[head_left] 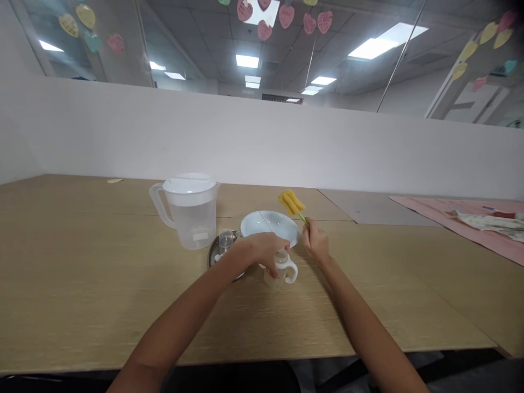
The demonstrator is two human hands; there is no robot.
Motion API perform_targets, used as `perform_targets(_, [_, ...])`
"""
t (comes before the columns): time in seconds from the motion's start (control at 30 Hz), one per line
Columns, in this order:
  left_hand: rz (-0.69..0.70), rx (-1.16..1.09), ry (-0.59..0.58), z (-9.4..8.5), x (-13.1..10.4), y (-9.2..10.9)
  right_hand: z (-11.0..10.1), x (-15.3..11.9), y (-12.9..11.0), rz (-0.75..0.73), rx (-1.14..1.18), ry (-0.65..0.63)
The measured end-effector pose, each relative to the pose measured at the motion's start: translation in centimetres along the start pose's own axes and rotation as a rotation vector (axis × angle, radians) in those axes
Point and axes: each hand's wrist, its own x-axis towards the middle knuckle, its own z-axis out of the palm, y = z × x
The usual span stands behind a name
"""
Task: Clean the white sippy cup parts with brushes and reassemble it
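My left hand (268, 250) is wrapped from above around a clear baby bottle (280, 262) with a curved white handle on its right side. Part of the bottle is hidden behind the fingers. In my right hand (316, 240) is the green handle of a sponge bottle brush (291, 202), its yellow sponge head tilted up to the left. That sponge is above the far rim of a white bowl (250, 221), apart from the bottle. Left of the bowl, a round metal tray (212, 256) carries a clear dome-shaped cap (226, 239) and small white parts, partly covered by my left forearm.
A translucent lidded pitcher (192, 218) stands on the wooden table (102, 273), left of the tray. At the right lie a grey sheet (368, 207) and a pink cloth (434, 210) with items on it. A white wall (245, 142) rises behind the table.
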Motion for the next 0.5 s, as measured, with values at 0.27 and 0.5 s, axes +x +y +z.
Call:
perform_targets(0.27, [0.063,-0.094,0.148,-0.3,-0.6,-0.1,-0.8,0.8,-0.7,0.040,-0.003,0.020])
perform_targets(0.5, [0.031,-0.284,0.471,-3.3,-2.8,-2.2,-1.3,0.8,-0.9,0.223,0.097,0.085])
